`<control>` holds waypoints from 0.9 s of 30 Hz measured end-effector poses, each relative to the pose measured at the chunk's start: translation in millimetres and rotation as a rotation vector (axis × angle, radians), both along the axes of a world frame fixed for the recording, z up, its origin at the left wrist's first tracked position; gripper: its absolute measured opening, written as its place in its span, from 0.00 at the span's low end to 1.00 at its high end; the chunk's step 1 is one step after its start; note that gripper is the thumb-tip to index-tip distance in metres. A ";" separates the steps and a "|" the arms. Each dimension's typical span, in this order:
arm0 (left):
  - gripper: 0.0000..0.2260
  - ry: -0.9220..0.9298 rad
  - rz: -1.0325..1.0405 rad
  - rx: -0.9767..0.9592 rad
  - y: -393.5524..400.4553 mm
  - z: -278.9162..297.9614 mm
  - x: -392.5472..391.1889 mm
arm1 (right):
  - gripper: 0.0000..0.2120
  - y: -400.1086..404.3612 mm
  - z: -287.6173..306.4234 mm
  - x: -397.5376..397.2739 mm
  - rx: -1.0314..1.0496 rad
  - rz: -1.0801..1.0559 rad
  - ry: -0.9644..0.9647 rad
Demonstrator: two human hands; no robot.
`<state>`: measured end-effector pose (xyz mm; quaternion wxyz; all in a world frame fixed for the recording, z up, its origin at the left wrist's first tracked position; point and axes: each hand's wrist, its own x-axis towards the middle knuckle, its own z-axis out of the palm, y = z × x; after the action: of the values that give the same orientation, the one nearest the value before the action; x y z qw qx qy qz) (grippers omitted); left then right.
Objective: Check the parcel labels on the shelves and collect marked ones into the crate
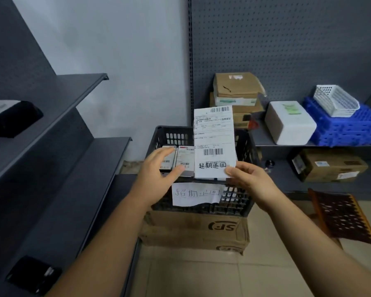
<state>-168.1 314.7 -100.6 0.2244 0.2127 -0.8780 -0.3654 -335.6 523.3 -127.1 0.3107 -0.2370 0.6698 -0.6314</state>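
Over crate, right-hand parcel, seemingly pinched.

Black plastic lattice crate; matt paper label; cardboard box.

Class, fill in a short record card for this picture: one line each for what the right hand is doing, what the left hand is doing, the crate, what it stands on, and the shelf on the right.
right hand: pinches labelled parcel by its lower corner, above the crate
left hand: fingers on small boxes in the crate
crate: dark, slotted, handwritten paper note on front
stands on: cardboard boxes
right shelf: white foam box, blue crate, white basket
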 end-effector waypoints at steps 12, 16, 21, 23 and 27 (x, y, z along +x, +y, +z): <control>0.22 -0.127 0.013 0.080 -124.2 -59.4 -115.4 | 0.12 -124.2 -50.1 -111.4 0.091 0.000 -0.205; 0.22 -0.167 0.005 0.137 -162.1 -83.7 -149.0 | 0.10 -156.5 -77.7 -137.8 0.162 -0.008 -0.274; 0.22 -0.253 0.004 0.214 -189.3 -121.9 -175.4 | 0.14 -185.6 -128.7 -155.5 0.238 -0.016 -0.407; 0.22 -0.272 0.019 0.230 -193.8 -139.6 -179.0 | 0.10 -194.7 -148.0 -159.6 0.268 -0.029 -0.458; 0.22 -0.335 0.081 0.285 -196.5 -166.9 -179.6 | 0.04 -213.5 -182.6 -169.9 0.338 -0.001 -0.523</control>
<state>-347.7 118.1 -267.5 0.0575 0.3353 -0.8331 -0.4361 -505.5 309.8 -309.7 0.5071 -0.0113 0.6628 -0.5508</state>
